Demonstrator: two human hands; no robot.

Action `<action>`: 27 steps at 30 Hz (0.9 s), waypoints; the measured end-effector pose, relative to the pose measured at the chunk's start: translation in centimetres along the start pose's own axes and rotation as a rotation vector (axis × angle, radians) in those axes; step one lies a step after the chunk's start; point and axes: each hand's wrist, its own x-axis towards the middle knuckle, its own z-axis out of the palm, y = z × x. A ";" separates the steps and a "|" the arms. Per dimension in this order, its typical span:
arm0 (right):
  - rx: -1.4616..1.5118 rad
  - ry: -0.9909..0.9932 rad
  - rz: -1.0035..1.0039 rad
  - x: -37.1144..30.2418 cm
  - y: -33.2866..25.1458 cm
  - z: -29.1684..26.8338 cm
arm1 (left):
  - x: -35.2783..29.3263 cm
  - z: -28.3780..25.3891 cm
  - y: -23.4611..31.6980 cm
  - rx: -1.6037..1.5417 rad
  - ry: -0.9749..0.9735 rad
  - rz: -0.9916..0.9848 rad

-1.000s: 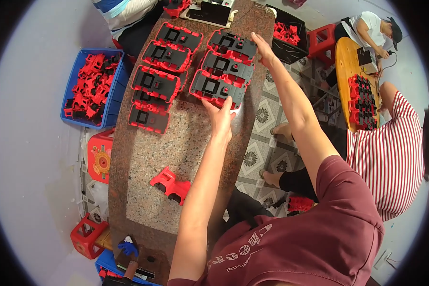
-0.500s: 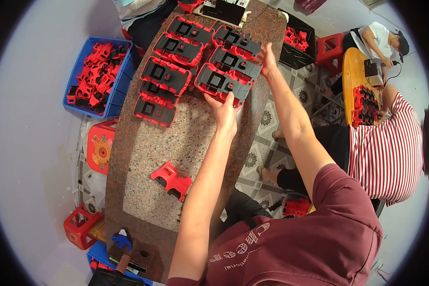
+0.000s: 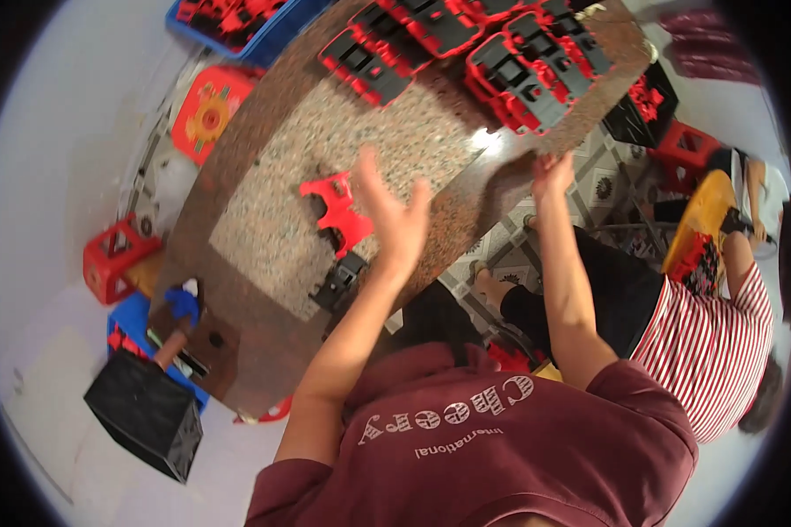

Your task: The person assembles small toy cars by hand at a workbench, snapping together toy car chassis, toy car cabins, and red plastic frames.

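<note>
My left hand (image 3: 399, 227) is held over the speckled stone table, fingers apart and nothing in it. Just left of it lies a red plastic part with a notched, bracket-like outline (image 3: 346, 213), dark pieces showing at its side. A small black plastic part (image 3: 339, 281) rests below that, next to my left forearm. My right hand (image 3: 553, 176) is at the table's right edge, below a stack of red-and-black assembled plastic units (image 3: 516, 77); its foreshortened, blurred fingers do not show whether they are closed. More such units (image 3: 368, 68) stand at the table's far side.
A blue crate (image 3: 272, 33) of red parts stands beyond the table's left side. Red stools (image 3: 204, 114) are beside it. At the near left are a blue object (image 3: 183, 304) and a black box (image 3: 145, 413). A co-worker in a striped shirt (image 3: 707, 351) sits at right.
Both hands have left the stacked units and come back toward me; the left is now near the red part. The view has shifted, putting the stacks higher in the picture.
</note>
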 end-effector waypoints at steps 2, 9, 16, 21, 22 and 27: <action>-0.224 -0.363 -0.215 -10.8 4.4 -0.6 | -1.3 -5.4 -3.7 0.392 0.139 -0.181; -0.779 -1.346 -0.369 -27.1 14.9 -0.1 | -2.4 -8.6 -9.9 -0.364 -0.344 -1.004; -0.518 -0.870 -0.083 -21.9 9.2 0.6 | -2.7 1.4 -4.9 -0.197 -0.296 -0.502; -0.398 -0.650 -0.131 -15.2 6.9 0.5 | -2.3 10.7 0.2 0.108 -0.242 -0.245; -0.323 -0.591 -0.072 -14.0 6.8 0.6 | -1.8 11.6 1.2 0.093 -0.311 -0.257; -0.179 -0.569 0.002 -12.7 6.1 4.2 | -1.1 10.1 0.1 -0.078 -0.325 -0.182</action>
